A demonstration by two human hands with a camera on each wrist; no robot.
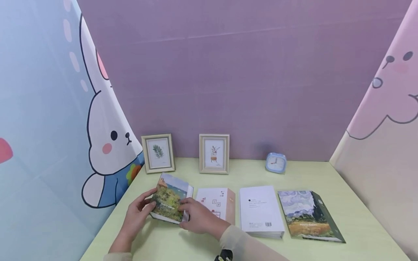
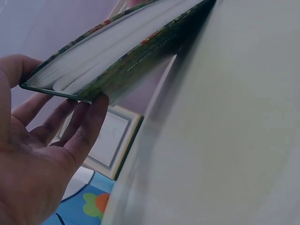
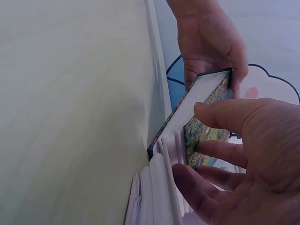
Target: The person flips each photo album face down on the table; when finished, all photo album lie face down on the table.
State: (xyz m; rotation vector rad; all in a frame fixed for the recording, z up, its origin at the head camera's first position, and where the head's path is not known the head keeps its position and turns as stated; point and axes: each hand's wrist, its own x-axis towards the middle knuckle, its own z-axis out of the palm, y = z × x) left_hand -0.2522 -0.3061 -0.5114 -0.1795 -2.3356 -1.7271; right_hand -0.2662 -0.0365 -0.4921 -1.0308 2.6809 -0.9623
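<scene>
Both hands hold a thick photo album (image 1: 169, 197) with a painted garden-and-sea cover, tilted above the table's left part. My left hand (image 1: 135, 214) grips its left edge, thumb on the cover; in the left wrist view, the fingers (image 2: 96, 112) reach under the album (image 2: 136, 56). At the lower right corner, my right hand (image 1: 200, 217) has fingers on the cover and its thumb by the lower edge, as the right wrist view shows around the album (image 3: 213, 105). Just right of it lies a white-and-pink album (image 1: 230, 206), partly hidden by my right hand and forearm.
Further right lie a white album (image 1: 261, 208) with a barcode and another painted-landscape album (image 1: 302, 217). Along the back of the pale green table (image 1: 248, 172) stand a leaf picture frame (image 1: 159, 153), a plant picture frame (image 1: 214, 153) and a blue clock (image 1: 275, 162).
</scene>
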